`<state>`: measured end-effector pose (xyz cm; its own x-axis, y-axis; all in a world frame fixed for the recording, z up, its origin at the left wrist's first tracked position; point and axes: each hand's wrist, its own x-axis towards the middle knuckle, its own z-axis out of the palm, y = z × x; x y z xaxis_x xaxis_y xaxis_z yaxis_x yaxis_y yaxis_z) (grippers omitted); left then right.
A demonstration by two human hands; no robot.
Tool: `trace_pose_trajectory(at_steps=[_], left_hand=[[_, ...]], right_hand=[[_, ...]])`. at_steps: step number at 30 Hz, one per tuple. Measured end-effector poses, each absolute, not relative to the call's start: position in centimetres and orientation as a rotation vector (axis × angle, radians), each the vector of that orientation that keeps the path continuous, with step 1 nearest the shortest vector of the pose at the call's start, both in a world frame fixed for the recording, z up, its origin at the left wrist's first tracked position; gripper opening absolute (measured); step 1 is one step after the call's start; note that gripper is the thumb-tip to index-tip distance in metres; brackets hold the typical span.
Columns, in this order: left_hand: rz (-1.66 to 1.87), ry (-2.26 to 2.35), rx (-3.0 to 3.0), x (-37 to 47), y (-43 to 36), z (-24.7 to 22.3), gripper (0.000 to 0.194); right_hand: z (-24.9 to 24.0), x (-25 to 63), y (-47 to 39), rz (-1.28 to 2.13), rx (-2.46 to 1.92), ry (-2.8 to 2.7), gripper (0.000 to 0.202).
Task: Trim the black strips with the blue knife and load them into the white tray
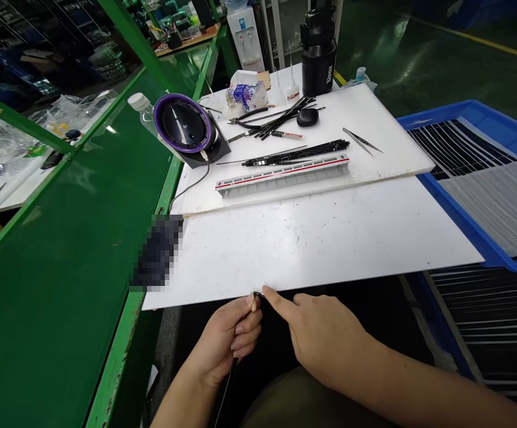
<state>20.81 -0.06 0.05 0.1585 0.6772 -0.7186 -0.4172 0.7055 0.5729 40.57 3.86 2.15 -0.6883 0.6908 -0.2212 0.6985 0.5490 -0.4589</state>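
Note:
Just below the front edge of the white board, my left hand (237,333) is closed around a thin black strip (227,386). The strip runs down out of the fist toward my lap, and a small dark, glossy end shows above the thumb. My right hand (325,327) meets that end with its stretched index fingertip. Its other fingers are curled under and its thumb is hidden. Farther back on the work surface lies a white model train car body (283,174) with a red stripe, beside a bundle of black strips (298,153).
On the white slab (387,142) lie tweezers (361,141), cutting pliers (245,119), more black strips and a black case (307,117). A purple-rimmed fan (185,123) and black bottle (318,62) stand behind. A green partition (75,238) borders the left, a blue tray (463,110) the right.

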Motion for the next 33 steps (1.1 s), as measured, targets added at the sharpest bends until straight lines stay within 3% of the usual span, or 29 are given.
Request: trace_pose_trajectory(at_steps=[12, 23, 33], left_hand=[[0.792, 1.166, 0.266, 21.1, 0.2, 0.6, 0.026], [0.814, 1.151, 0.243, 20.9, 0.0, -0.1, 0.026], [0.816, 1.124, 0.236, 20.8, 0.2, 0.0, 0.024]], right_hand=[[1.4, 39.9, 2.6, -0.465, 1.170, 2.740, 0.074], [1.8, 40.4, 3.0, -0.697, 1.287, 2.739, 0.074], [1.1, 39.5, 2.3, -0.509, 1.265, 2.781, 0.076]])
